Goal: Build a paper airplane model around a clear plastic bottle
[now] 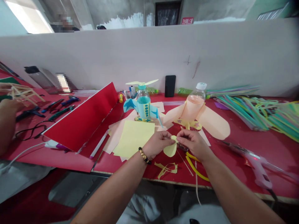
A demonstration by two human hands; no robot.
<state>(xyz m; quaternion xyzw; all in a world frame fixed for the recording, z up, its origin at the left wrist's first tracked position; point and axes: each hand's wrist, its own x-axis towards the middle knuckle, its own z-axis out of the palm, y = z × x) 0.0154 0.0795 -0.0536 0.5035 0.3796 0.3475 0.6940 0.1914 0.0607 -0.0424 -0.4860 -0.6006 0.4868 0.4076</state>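
Observation:
My left hand [158, 143] and my right hand [195, 142] meet over the red table [233, 161], both pinched on a small yellow paper cutout [170, 150] that hangs between them. Just behind the hands stands a plastic bottle with peach paper wings [196, 112] and a white cap. To its left is a bottle dressed as a blue paper aeroplane [143, 104] with a pale yellow propeller. A yellow paper sheet [134, 137] lies left of my left hand. Yellow paper scraps [167, 169] and a yellow strip [195, 166] lie below the hands.
A red card sheet [81, 119] stands tilted at left. Another person's arm [7, 124] reaches in at the far left near pliers and pens [58, 109]. Coloured straws [263, 113] pile at right. A glue gun [257, 165] lies near the front right edge. A black phone [170, 86] leans on the partition.

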